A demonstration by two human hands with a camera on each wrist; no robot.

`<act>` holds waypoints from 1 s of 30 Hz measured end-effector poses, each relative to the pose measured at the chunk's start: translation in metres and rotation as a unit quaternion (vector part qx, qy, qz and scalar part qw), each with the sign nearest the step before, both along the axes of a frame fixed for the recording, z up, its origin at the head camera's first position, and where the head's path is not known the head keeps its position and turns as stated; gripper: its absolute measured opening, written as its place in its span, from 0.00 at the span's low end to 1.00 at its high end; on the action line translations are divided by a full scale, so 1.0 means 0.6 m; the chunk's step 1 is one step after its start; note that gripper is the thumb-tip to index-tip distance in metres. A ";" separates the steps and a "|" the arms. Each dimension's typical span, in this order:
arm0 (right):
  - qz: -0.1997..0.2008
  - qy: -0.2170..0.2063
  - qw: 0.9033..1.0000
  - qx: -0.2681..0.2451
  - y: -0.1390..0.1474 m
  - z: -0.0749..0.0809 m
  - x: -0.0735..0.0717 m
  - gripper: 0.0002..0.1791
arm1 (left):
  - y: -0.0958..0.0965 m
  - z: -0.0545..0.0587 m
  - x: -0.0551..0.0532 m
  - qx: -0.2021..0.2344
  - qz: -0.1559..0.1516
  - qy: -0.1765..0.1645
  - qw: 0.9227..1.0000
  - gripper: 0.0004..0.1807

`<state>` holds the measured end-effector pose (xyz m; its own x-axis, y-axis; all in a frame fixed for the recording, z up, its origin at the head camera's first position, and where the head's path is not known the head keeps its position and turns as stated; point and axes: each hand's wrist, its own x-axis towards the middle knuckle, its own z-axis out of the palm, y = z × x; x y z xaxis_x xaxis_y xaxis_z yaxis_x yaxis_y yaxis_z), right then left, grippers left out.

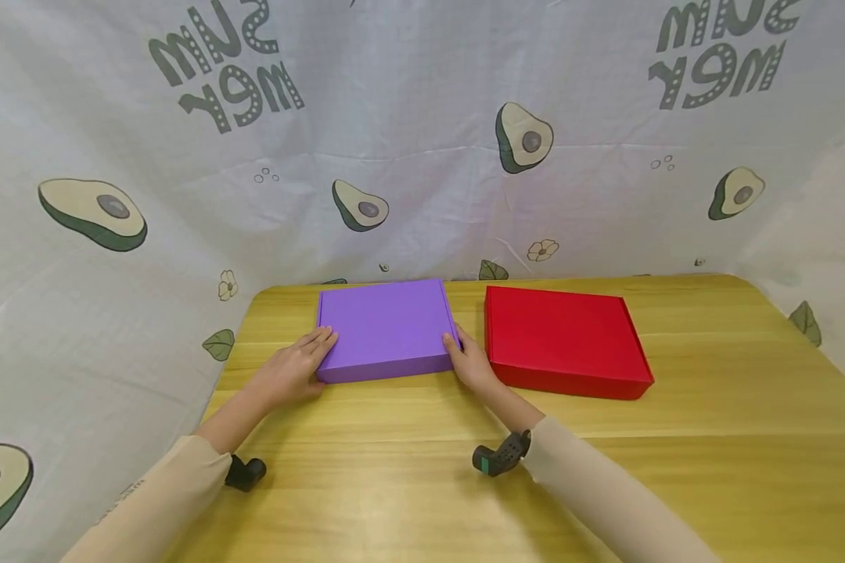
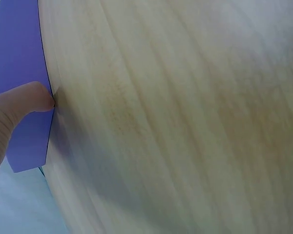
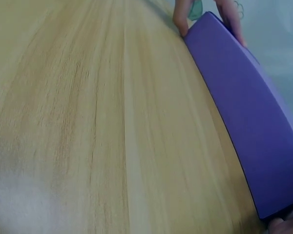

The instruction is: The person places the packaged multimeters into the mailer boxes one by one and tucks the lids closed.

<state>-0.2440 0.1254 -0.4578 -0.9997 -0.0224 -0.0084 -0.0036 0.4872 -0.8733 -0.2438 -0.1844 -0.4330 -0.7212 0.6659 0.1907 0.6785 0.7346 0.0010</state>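
A flat, closed purple cardboard box [image 1: 387, 324] lies on the wooden table. My left hand [image 1: 296, 367] grips its front left corner, fingers over the top edge. The left wrist view shows the thumb [image 2: 31, 97] pressed on the front face of the box [image 2: 19, 53]. At the front right corner my right hand [image 1: 472, 363] holds the box, thumb on top and the other fingers down its right side, partly hidden. The right wrist view has the box [image 3: 249, 112] running between both hands, with only a bit of the right hand [image 3: 285, 226] at the bottom.
A closed red box [image 1: 563, 336] lies to the right, close beside my right hand. The wooden table [image 1: 394, 469] ends at the back against a white cloth [image 1: 429, 188] printed with avocados. Dark cameras [image 1: 500, 455] are strapped to both wrists.
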 end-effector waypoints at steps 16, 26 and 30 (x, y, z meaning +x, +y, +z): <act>0.008 -0.009 1.000 0.014 -0.004 0.007 -0.004 0.30 | -0.005 0.001 -0.001 -0.007 -0.001 -0.003 1.000 0.45; 0.014 -0.010 1.000 0.012 0.001 0.014 -0.003 0.29 | 0.003 0.013 -0.003 -0.019 -0.008 -0.014 1.000 0.42; 0.014 -0.008 1.000 0.008 0.002 0.011 -0.003 0.30 | 0.005 0.025 -0.005 -0.032 -0.016 -0.023 0.999 0.42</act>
